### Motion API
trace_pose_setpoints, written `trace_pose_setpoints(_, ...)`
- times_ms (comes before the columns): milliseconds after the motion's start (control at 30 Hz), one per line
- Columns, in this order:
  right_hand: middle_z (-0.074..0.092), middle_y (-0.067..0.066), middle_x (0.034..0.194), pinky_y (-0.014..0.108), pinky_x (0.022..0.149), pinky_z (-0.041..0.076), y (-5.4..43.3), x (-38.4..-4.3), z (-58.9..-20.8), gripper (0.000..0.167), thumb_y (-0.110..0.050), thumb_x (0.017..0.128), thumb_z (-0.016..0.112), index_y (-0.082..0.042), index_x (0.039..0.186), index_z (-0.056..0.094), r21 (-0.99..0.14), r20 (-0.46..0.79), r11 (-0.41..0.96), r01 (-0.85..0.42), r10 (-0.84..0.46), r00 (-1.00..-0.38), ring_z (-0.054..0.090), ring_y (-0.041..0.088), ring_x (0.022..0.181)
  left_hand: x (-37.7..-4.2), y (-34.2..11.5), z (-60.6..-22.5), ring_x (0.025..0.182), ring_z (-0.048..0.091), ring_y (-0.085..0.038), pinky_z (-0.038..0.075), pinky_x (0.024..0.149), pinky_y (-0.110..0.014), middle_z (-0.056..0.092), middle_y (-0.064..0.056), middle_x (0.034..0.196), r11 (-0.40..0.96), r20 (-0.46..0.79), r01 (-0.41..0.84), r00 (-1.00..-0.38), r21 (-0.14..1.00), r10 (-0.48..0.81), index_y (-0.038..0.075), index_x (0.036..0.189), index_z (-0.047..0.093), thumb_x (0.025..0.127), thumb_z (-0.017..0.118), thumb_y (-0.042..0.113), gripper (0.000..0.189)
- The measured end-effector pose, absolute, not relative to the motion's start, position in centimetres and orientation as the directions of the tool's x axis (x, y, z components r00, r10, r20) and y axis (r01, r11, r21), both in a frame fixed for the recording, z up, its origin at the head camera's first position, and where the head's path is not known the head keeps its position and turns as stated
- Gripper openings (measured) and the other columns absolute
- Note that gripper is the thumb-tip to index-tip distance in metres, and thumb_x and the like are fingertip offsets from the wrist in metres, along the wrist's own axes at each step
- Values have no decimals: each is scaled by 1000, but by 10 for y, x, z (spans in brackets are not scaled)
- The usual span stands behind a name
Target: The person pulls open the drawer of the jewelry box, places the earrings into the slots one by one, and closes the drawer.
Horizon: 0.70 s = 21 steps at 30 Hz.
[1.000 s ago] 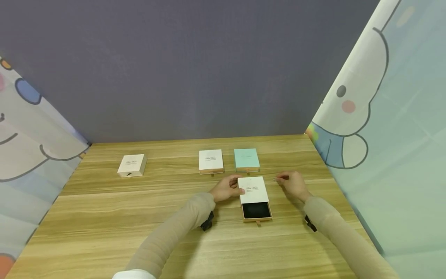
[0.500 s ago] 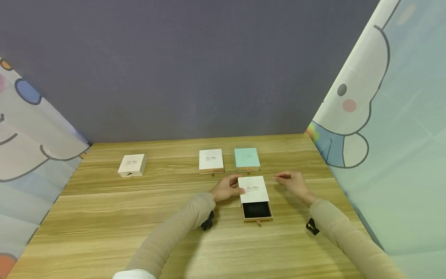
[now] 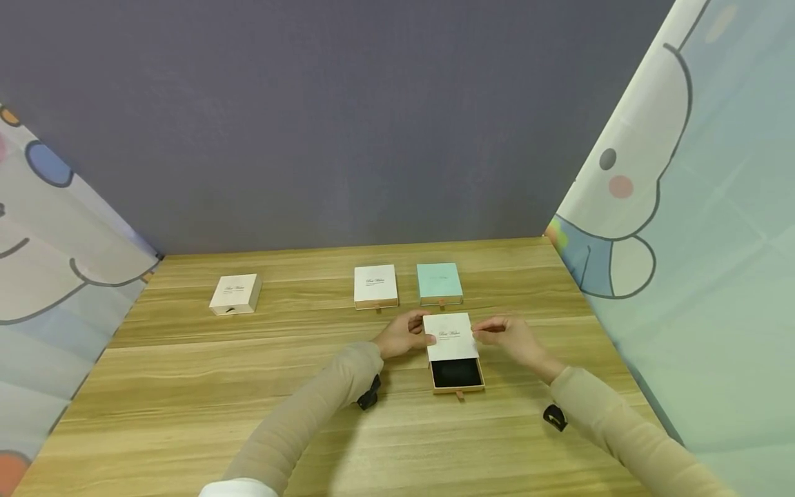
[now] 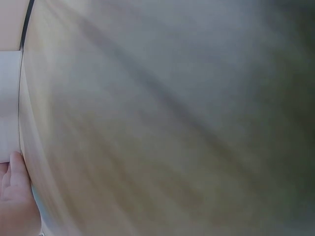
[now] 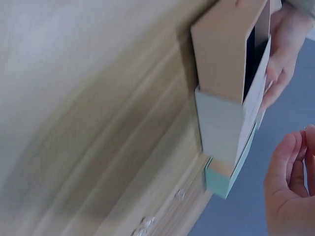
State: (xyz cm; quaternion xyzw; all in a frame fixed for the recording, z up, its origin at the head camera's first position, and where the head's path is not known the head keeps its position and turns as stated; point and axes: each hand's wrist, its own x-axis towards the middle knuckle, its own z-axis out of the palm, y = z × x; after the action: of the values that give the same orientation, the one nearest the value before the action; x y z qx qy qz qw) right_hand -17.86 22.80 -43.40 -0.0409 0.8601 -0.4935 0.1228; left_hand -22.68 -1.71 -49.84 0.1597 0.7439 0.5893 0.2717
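Note:
A white drawer box (image 3: 451, 324) with "Best Wishes" lettering lies at mid-table, its black-lined drawer (image 3: 458, 391) pulled out toward the person. My left hand (image 3: 404, 336) grips the sleeve's left side, thumb on the top edge. Beside the sleeve's right edge, my right hand (image 3: 512, 340) has thumb and index finger pinched together. A tiny shiny piece (image 5: 305, 128) shows at those fingertips in the right wrist view; its kind cannot be made out. The left wrist view catches only the hand's fingers (image 4: 18, 177) against the box's white side (image 4: 9, 108).
Small clear, shiny pieces (image 5: 142, 226) lie on the table near the box in the right wrist view. Behind it stand a mint box (image 3: 439, 281) and another white box (image 3: 375, 284). A third white box (image 3: 234, 293) sits far left. A grey panel (image 3: 348, 138) closes the back.
My right hand has lifted from the tabletop right of the box and come left to the sleeve's edge, fingers pinched. The left hand and the boxes have stayed put.

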Motion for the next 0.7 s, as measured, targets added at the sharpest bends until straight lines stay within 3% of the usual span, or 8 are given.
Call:
trace_pose_setpoints(133,67,16,102,24,71,54,218,-169,-433,24,-12,85,65,5,101,68,-870,-188,491,49,-238,-953,62,10,84,-222,-19,-485,134,30,-34,30,111,-41,28,-18,147,240,-217,-94,-797,966,564,3,141,32,86,65,19,66)
trace_pose_setpoints(400,69,15,91,33,67,56,207,-152,-439,22,-11,83,66,7,96,68,-883,-209,469,24,-348,-914,64,16,76,-220,-19,-479,134,32,-33,31,111,-40,29,-18,146,260,-221,-84,-796,962,564,2,141,32,86,65,19,66)
trace_pose_setpoints(700,70,10,84,19,58,53,200,-141,-456,10,-8,82,68,-1,86,72,-838,-161,536,-103,-423,-892,64,11,72,-231,-15,-509,132,36,-29,35,109,-37,33,-14,145,294,-221,-67,-820,953,529,11,140,36,83,68,29,67)
